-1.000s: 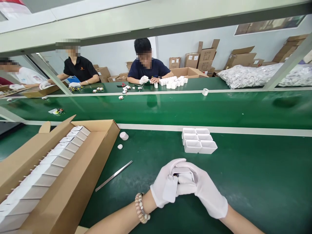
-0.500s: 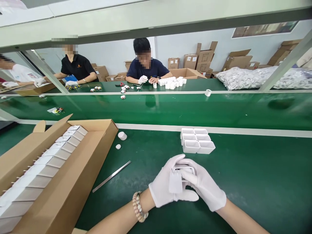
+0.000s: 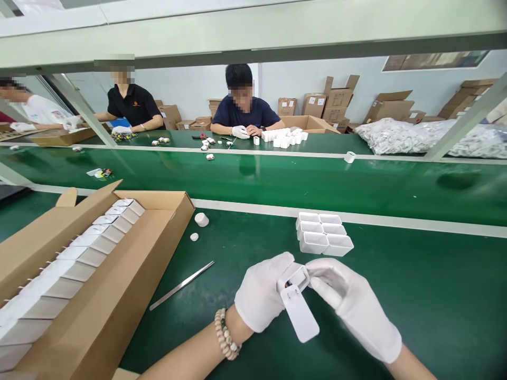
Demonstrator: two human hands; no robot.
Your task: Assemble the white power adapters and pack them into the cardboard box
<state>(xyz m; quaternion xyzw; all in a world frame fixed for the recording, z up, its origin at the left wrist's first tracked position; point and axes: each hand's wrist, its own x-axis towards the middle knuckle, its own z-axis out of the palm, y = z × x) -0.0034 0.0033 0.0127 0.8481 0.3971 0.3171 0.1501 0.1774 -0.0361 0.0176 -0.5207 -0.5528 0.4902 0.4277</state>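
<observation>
My left hand (image 3: 263, 293), in a white glove, is closed around a small white plastic housing (image 3: 297, 275) whose open end faces me. A flat white cover plate (image 3: 301, 315) with rounded corners hangs below that opening, and something dark shows just inside. My right hand (image 3: 354, 301), also gloved, has its fingertips closed at the right rim of the housing. Beyond my hands stand several white open boxes (image 3: 325, 237) in two columns. Metal tweezers (image 3: 182, 285) lie to the left, below a white cylindrical piece (image 3: 202, 219) and a small white cap (image 3: 194, 237).
A long cardboard box (image 3: 158, 264) with a row of white units (image 3: 91, 244) fills the left side. Behind the white strip runs a green belt (image 3: 277, 182) with a white part (image 3: 349, 157) at its far edge. Co-workers (image 3: 245, 113) sit across; a metal beam (image 3: 253, 39) spans overhead.
The housing has turned so its open end shows, and the cover plate now hangs down to the right. My right hand has moved right, from around the housing to its rim.
</observation>
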